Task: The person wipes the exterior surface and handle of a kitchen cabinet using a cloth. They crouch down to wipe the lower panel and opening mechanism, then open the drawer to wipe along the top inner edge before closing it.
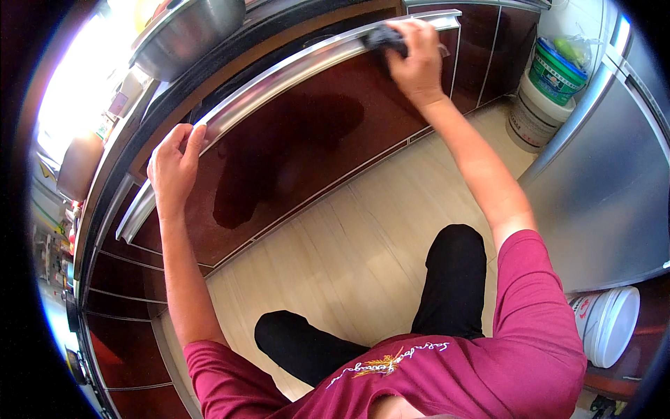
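A glossy dark red drawer front (300,140) carries a long silver handle rail (279,77) along its top edge. My left hand (173,167) grips the left part of that rail, fingers curled over it. My right hand (417,59) presses a dark cloth (386,38) against the right end of the rail. I crouch on the floor in front of the cabinet, knees in black trousers below.
A metal bowl (188,31) stands on the counter above. A grey fridge (607,195) rises at the right. White plastic buckets (548,91) stand in the far corner, another white bucket (607,325) lies at the right. Pale wood-look floor (349,244) spreads below.
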### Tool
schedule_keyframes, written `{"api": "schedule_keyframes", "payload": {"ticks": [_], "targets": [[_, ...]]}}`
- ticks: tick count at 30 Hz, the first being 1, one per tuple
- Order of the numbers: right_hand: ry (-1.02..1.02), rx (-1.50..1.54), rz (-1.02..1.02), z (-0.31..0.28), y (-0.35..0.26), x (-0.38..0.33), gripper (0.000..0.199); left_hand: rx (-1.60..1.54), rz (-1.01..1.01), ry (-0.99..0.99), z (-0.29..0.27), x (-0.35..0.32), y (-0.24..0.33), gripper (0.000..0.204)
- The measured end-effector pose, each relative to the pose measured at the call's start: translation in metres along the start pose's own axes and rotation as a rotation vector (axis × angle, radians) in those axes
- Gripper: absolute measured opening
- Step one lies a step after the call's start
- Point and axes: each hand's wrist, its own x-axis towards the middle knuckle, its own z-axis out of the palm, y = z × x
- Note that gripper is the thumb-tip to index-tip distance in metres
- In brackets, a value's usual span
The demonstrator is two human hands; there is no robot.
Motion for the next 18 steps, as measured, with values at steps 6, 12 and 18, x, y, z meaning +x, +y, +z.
{"api": "schedule_keyframes", "payload": {"ticks": [6,12,18], "targets": [[-0.117,0.259,0.136,0.006,-0.06,0.028,0.024,0.023,-0.015,0.007,-0.003,-0.002,0.001,0.038],[-0.172,0.294,0.541,-0.018,-0.021,0.043,0.021,0.031,-0.025,0.028,-0.001,-0.005,-0.002,0.038],[-0.057,0.144,0.246,0.017,-0.062,0.035,0.026,0.027,-0.016,0.022,-0.004,-0.004,0.005,0.037]]}}
